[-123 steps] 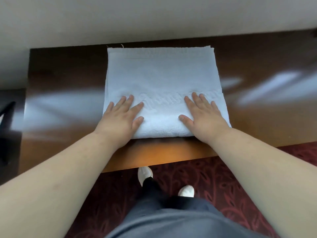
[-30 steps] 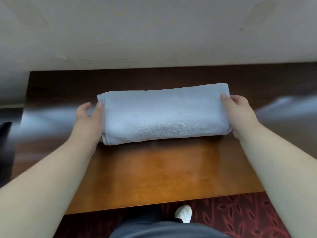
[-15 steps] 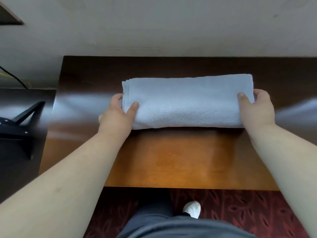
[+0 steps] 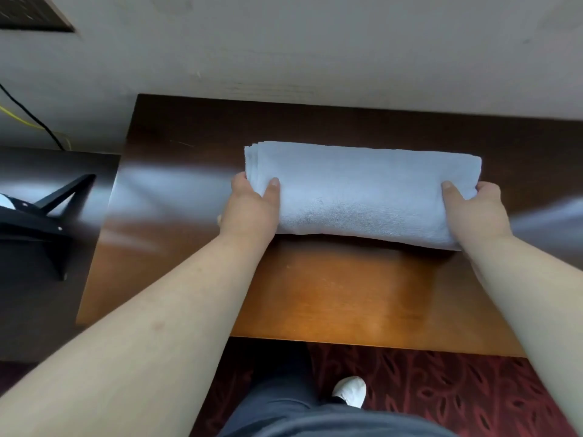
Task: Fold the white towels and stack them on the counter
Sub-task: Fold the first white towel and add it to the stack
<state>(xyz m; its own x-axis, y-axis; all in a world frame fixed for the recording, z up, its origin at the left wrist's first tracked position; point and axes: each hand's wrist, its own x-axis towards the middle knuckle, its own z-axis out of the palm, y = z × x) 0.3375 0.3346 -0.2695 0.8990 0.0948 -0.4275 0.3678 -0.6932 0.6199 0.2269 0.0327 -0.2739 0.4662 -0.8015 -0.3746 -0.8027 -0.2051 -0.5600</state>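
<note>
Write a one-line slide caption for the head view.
Both hands, left and right, grip the folded white towel on the counter.

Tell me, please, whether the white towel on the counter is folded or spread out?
Folded. The white towel lies as a thick compact bundle, layered edges showing at its left end, with the left hand and right hand gripping its ends.
</note>
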